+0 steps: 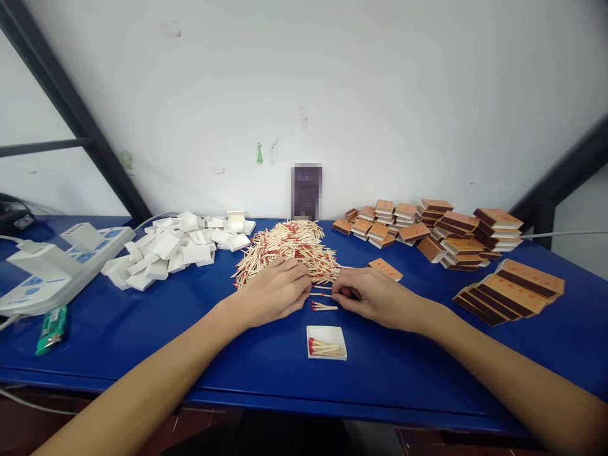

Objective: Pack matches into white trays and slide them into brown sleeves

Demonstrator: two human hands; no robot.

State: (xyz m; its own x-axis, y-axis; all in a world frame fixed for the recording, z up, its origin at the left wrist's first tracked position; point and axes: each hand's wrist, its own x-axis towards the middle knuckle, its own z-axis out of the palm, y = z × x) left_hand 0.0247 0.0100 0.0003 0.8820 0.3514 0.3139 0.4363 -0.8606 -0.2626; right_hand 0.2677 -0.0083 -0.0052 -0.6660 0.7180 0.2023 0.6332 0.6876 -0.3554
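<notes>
My left hand (278, 288) rests at the near edge of a big heap of red-tipped matches (287, 250), its fingers curled and pressed together. Facing it, my right hand (373, 294) pinches with thumb and fingers. A thin line of matches (321, 294) runs between the two sets of fingertips, touching the right ones; what the left fingers hold is hidden. Just below lie a few loose matches (325, 306), side by side with heads to the left. Nearer to me is a white matchbox tray (335, 332) partly filled with matches.
White empty trays (175, 247) are piled at left, beside a power strip (95, 253) and a green lighter (52, 329). Orange-brown matchboxes (456, 234) are stacked at right, with flat sleeves (513, 291) in front. One sleeve (386, 269) lies behind my right hand.
</notes>
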